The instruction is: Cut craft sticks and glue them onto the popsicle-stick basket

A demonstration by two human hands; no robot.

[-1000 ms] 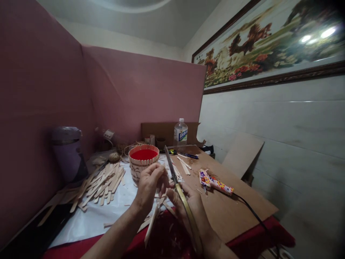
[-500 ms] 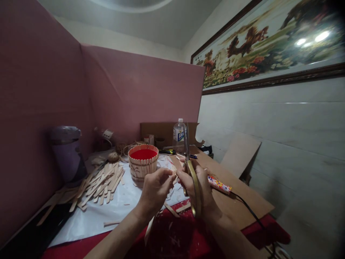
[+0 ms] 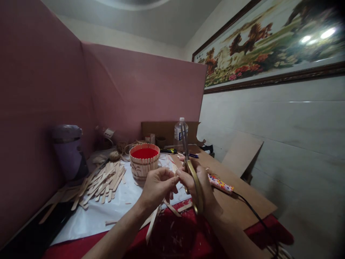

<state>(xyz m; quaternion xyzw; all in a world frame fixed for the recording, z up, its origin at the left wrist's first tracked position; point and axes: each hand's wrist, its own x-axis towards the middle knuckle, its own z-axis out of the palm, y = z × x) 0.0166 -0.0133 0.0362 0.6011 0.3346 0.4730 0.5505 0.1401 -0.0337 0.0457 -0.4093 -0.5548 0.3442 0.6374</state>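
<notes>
My right hand (image 3: 198,180) is wrapped round a pair of scissors (image 3: 198,194) with brass-coloured handles. Their blades point up and stand slightly apart. My left hand (image 3: 161,183) meets it fingertip to fingertip, thumb and forefinger pinched together; whatever lies in that pinch is too small and covered to name. Just behind my left hand stands a round pot (image 3: 144,167) clad in upright wooden craft sticks, bright red inside, with twine-like bands around it. Loose wooden sticks (image 3: 153,225) and shavings lie below my hands on the red cloth (image 3: 178,241).
A heap of craft sticks (image 3: 107,181) lies left on a white sheet (image 3: 81,223), near a ball of twine (image 3: 114,155) and a purple flask-like container (image 3: 70,154). Behind are a plastic bottle (image 3: 178,136) and a yellow-black cutter (image 3: 169,151). A flower-patterned corded tool (image 3: 221,184) lies right on brown board (image 3: 250,207).
The whole view has shifted slightly. The scissors tilt a little more to the left, and my left fingers have shifted slightly at the pinch. Both hands stay together.
</notes>
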